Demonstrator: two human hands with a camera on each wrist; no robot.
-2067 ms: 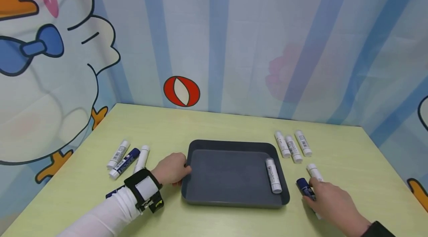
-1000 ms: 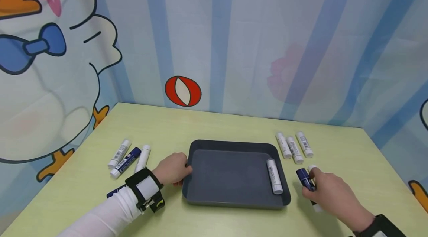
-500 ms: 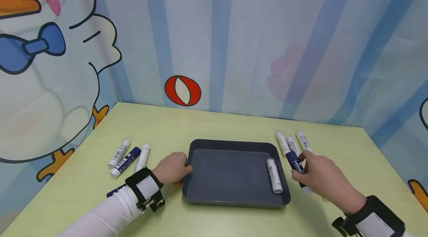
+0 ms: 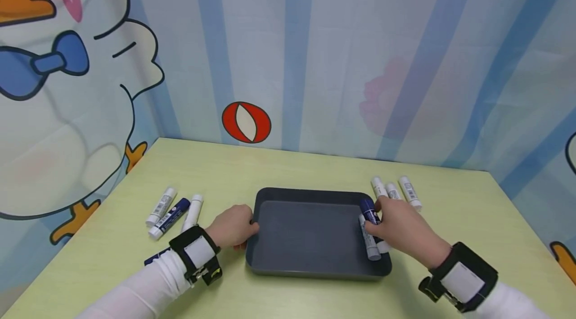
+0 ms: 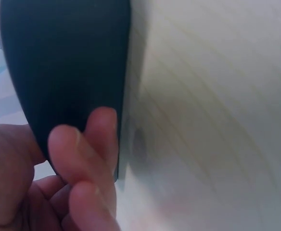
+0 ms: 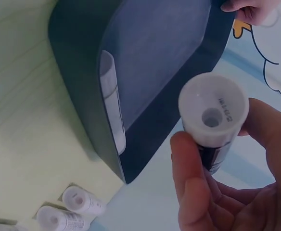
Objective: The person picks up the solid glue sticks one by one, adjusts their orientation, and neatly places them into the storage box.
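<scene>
My right hand (image 4: 407,229) pinches a blue-capped glue stick (image 4: 369,210) above the right edge of the grey tray (image 4: 306,234). In the right wrist view the white hollow base of this glue stick (image 6: 212,106) faces the camera, clear of the tray wall. One white glue stick (image 4: 370,246) lies inside the tray along its right side. At the left rim, my left hand (image 4: 231,227) grips the tray, thumb at the edge. The left wrist view shows its fingers (image 5: 85,159) against the dark tray wall (image 5: 73,57).
Several glue sticks lie left of the tray, among them a blue one (image 4: 169,219) and a white one (image 4: 192,213); another blue one (image 4: 155,257) is partly under the left sleeve. White glue sticks (image 4: 409,193) lie at the back right. A printed curtain (image 4: 315,59) stands behind the table.
My right hand has picked the blue-capped glue stick up off the table at the right and carried it leftward to the tray's right edge. The left hand and tray stay put.
</scene>
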